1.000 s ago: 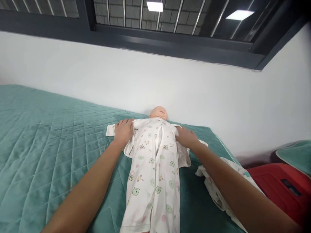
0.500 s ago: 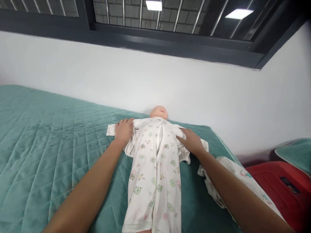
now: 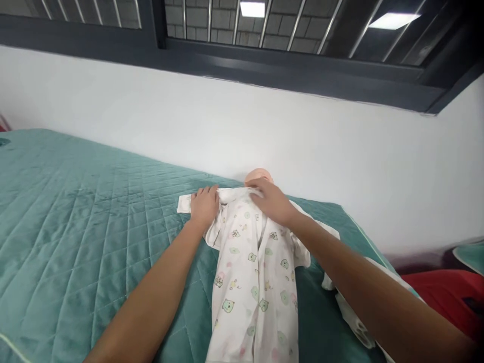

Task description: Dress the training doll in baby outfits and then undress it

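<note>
A baby doll lies on its back, its head near the wall and partly hidden by my right hand. On it is a white baby gown printed with green and pink animal figures, open-seamed down the front. My left hand is closed over the gown's sleeve, on the left. At the neck, my right hand has its thumb and fingers on the gown's collar. The other sleeve shows partly behind my right forearm.
A green quilted cover lies under the doll, against a white wall. Another white cloth lies at the right, partly behind my forearm. Beyond the edge is a red object. A dark window frame runs above.
My right hand has moved from the right sleeve up and left to the collar below the doll's head. My left hand stays on the left sleeve. The view has shifted slightly left.
</note>
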`<state>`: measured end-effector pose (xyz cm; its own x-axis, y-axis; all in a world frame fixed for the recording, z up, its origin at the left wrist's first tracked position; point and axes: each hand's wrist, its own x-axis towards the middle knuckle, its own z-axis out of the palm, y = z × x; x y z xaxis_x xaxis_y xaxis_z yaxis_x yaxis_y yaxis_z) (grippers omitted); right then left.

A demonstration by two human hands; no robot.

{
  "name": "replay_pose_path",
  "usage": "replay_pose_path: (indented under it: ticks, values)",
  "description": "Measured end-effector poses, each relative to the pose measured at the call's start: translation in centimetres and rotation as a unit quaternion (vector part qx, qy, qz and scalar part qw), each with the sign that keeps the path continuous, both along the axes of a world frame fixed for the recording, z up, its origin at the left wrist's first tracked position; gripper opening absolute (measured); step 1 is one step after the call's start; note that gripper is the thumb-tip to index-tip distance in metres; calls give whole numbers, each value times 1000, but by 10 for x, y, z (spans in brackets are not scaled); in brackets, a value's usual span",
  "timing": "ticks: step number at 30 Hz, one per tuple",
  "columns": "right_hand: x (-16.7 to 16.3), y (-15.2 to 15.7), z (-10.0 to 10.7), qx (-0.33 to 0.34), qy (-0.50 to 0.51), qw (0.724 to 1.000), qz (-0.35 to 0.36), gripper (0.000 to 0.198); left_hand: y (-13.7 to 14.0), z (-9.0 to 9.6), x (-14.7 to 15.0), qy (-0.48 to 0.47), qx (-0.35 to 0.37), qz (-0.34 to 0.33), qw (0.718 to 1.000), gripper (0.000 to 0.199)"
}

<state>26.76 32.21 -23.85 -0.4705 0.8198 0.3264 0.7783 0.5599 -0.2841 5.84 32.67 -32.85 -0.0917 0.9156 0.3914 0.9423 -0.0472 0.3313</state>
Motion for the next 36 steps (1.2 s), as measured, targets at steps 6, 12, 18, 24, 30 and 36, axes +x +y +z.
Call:
replay_pose_path:
  ticks: [6, 12, 18, 24, 30, 36]
  values:
    - [-79, 25, 6, -33, -296, 954, 32, 36, 3, 2, -1, -11, -17, 14, 1000, 39]
    - [-100, 40, -10, -65, -327, 942, 38, 26, 7, 2, -1, -9, -28, 22, 999, 34]
    - [-105, 49, -9, -92, -341, 934, 59, 21, 5, 5, -1, -2, -39, 12, 999, 33]
    - [-100, 49, -2, -76, -348, 933, 52, 29, 1, 9, -3, -1, -28, 5, 1000, 33]
    - [-78, 49, 10, -72, -345, 935, 49, 39, -2, 9, -6, -27, -7, 7, 1000, 41]
    - [-59, 41, 22, -61, -351, 934, 25, 34, -6, 4, -8, -50, 4, -1, 999, 46]
